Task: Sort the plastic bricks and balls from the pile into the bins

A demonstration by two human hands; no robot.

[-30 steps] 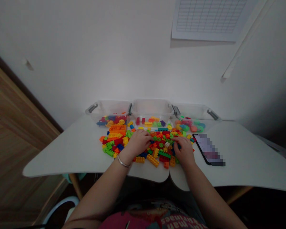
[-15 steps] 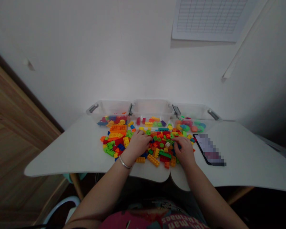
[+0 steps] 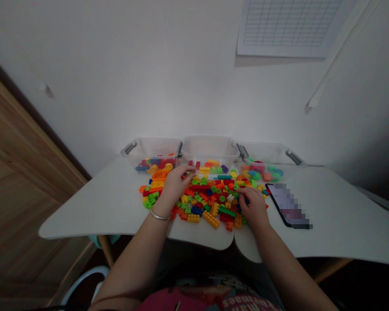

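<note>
A loose pile of colourful plastic building bricks (image 3: 207,204) covers the middle of the white table (image 3: 94,207). My left hand (image 3: 176,186) is raised over the pile's far left side, its fingertips pinching what looks like a small red brick (image 3: 185,175) close to the middle bin's front. My right hand (image 3: 253,208) rests on the pile's right side, its fingers curled against the bricks next to a blue brick (image 3: 247,201). Its fingers hide whether it holds anything.
Several clear plastic bins with grey clip handles (image 3: 209,147) stand in a row along the wall, holding sorted bricks. A phone with a pixelated screen (image 3: 288,205) lies right of the pile. A wooden door (image 3: 26,172) stands at the left.
My left hand has lifted off the pile and moved forward toward the bins, with a small red piece now at its fingertips. My right hand has shifted little. The view has moved slightly.
</note>
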